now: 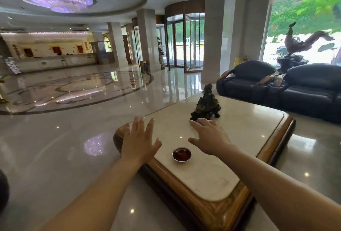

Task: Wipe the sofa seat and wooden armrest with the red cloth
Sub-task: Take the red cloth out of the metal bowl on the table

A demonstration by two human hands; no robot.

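Two bare hands spread flat — left hand [137, 141], right hand [209, 136] — above marble table [249, 125], holding nothing.

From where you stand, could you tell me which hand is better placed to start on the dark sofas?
The right hand, probably. It is on the side of the sofas, which stand to the right beyond the table; the left hand hovers over the table's far-left corner. Both hands are empty; no red cloth is visible.

sofa [302, 90] | dark, glossy, padded, two bulging backrests | set well beyond the right grip [208, 136], past the desk's far edge | wooden armrest [227, 73] | curved, brown, seen at sofa's near-left end | red cloth: not seen
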